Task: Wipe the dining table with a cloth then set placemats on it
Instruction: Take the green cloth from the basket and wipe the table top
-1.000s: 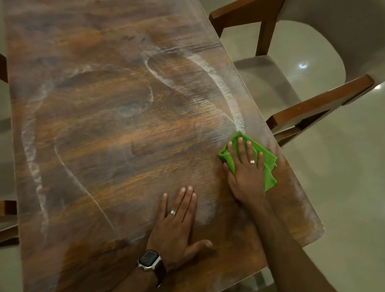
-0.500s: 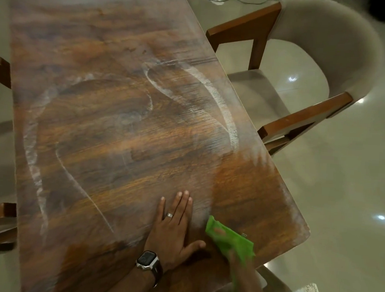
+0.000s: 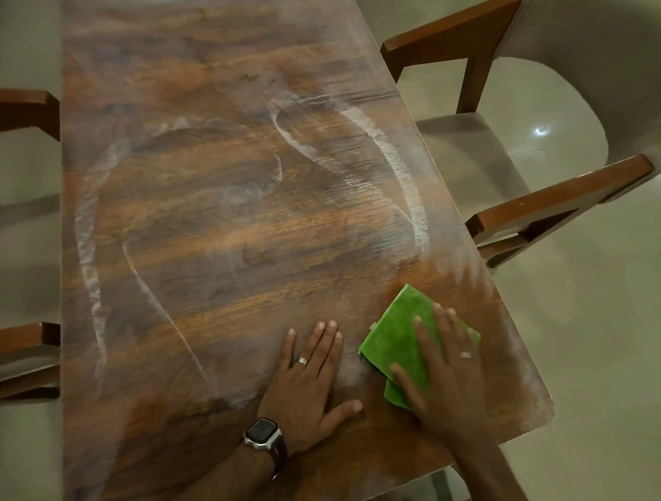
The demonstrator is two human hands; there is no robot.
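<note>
A long wooden dining table (image 3: 214,220) fills the view, streaked with curved white dusty smears. A folded green cloth (image 3: 397,332) lies flat near the table's near right corner. My right hand (image 3: 449,377) presses on it with fingers spread, covering its right half. My left hand (image 3: 309,380), with a ring and a wrist watch, rests palm down on the bare wood just left of the cloth. No placemats are in view.
A wooden armchair with a beige seat (image 3: 520,153) stands close to the table's right edge. Parts of other chairs (image 3: 8,362) show along the left edge. Pale glossy floor tiles (image 3: 605,344) surround the table.
My right hand swept the cloth from the right edge down toward the near edge, then back up onto the near right corner. My left hand stayed planted.
</note>
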